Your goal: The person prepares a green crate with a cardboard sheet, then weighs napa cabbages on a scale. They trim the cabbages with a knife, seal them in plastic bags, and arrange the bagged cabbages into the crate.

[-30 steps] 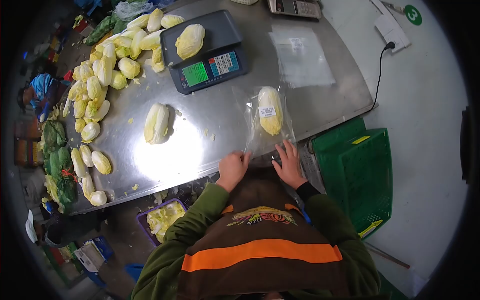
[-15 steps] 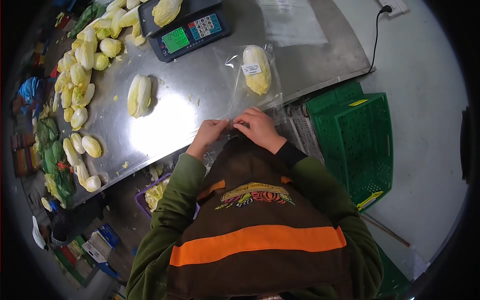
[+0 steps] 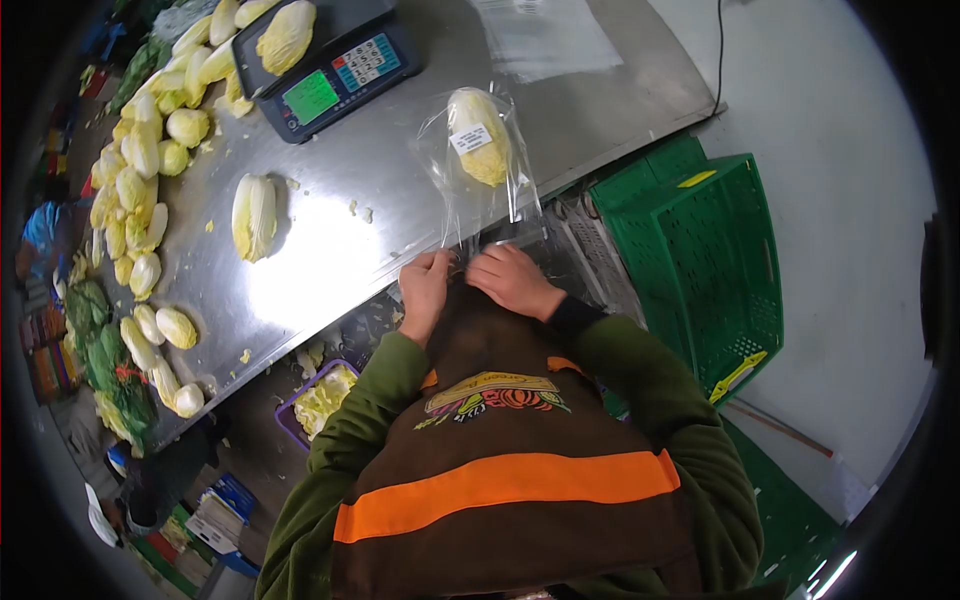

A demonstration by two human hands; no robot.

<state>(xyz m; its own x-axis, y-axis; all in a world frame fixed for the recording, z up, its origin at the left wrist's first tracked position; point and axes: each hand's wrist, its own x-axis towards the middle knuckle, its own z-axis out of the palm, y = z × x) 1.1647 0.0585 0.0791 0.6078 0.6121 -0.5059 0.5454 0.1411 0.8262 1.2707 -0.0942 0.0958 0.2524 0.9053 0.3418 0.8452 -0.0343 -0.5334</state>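
A napa cabbage (image 3: 484,158) with a white printed label (image 3: 469,139) lies inside a clear plastic bag (image 3: 515,195) at the front edge of the steel table. The bag's open end reaches toward me and is gathered between my hands. With fingers closed, my left hand (image 3: 425,288) pinches one side of it. My right hand (image 3: 513,280) is closed on the other side, its fingertips curled under and partly hidden. Left of the bag, a bare napa cabbage (image 3: 255,217) rests on the table.
A digital scale (image 3: 340,85) carries another cabbage (image 3: 287,38). Cabbages are heaped along the table's left side (image 3: 140,165). Flat plastic bags (image 3: 548,38) lie at the back. A green crate (image 3: 680,270) stands at right; a purple-rimmed basket (image 3: 290,412) of leaves sits below the table.
My view has shifted, so the table things sit further left. My hands have drawn the bag's end closer to me, and the bag now looks more gathered and taut.
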